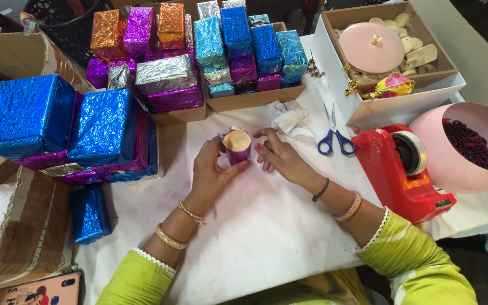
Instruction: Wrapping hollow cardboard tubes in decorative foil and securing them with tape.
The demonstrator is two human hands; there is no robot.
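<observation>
A small cream-coloured block partly wrapped in shiny purple foil [237, 146] stands on the white table [266, 226]. My left hand [210, 169] grips it from the left side. My right hand [280, 155] rests against its right side, fingers pressing the foil there. Both wrists wear gold bangles, and my sleeves are lime green.
Foil-wrapped boxes in blue, purple, orange and silver [108, 127] fill cardboard boxes at left and back. Blue-handled scissors [334, 138] and a white cloth [289, 116] lie behind my right hand. A red tape dispenser [405, 169], pink bowl [458, 164] and a white box [391, 107] stand at right.
</observation>
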